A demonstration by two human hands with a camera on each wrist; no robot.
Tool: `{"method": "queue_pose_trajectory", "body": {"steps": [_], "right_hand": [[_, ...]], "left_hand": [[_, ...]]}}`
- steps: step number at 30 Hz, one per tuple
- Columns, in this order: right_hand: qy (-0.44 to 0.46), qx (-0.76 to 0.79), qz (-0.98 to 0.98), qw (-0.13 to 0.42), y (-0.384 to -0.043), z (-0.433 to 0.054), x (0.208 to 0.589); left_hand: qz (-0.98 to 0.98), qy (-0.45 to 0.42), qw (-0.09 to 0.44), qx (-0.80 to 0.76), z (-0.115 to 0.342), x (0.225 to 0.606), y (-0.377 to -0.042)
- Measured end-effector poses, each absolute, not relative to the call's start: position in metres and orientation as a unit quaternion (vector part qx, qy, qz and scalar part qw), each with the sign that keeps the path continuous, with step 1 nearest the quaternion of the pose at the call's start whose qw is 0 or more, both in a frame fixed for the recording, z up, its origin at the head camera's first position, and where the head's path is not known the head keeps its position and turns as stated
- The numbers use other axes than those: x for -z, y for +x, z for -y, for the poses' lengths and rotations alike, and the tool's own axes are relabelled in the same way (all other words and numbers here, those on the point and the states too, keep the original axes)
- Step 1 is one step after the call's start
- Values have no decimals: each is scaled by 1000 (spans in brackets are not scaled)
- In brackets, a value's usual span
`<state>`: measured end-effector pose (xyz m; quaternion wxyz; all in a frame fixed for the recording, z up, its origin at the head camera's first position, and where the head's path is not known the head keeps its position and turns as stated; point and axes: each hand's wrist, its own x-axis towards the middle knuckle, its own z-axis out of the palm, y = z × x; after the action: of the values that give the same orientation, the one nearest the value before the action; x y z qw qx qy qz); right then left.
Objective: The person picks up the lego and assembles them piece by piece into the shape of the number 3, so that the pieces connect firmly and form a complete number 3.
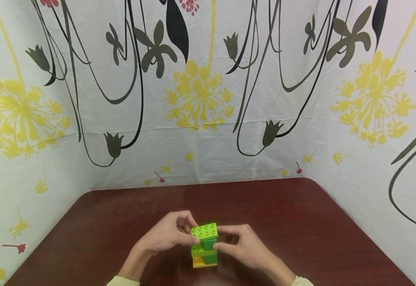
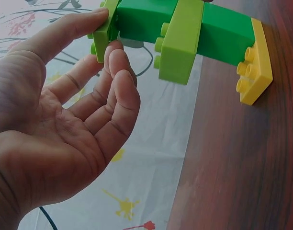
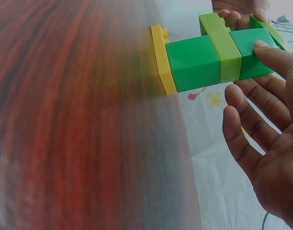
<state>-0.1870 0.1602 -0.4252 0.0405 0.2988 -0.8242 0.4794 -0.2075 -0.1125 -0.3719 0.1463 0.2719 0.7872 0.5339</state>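
A stack of toy building bricks stands upright on the table. Its base is a thin yellow plate [image 2: 259,72] with bare studs on one side. Above it come a dark green brick [image 3: 193,63], a lime green brick [image 2: 181,45], another dark green brick [image 3: 249,43] and a thin lime plate [image 1: 204,230] on top. My left hand [image 1: 173,232] pinches the top lime plate at its left end, thumb in front and fingers behind. From the right side, my right hand [image 1: 245,244] holds the upper dark green brick, its thumb pressed on the face; its index fingertip is hidden.
The dark reddish-brown wooden table [image 1: 140,202] extends around the stack, with rounded far corners. A white cloth [image 1: 200,159] with printed flowers and stems hangs behind the table and along both sides.
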Motion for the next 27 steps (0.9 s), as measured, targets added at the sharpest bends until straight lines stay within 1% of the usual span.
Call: {"method": "queue_pose_trajectory", "body": {"steps": [27], "right_hand": [[299, -477, 824, 59, -186, -161, 427]], "left_hand": [[-790, 262, 151, -533, 115, 371, -206]]}}
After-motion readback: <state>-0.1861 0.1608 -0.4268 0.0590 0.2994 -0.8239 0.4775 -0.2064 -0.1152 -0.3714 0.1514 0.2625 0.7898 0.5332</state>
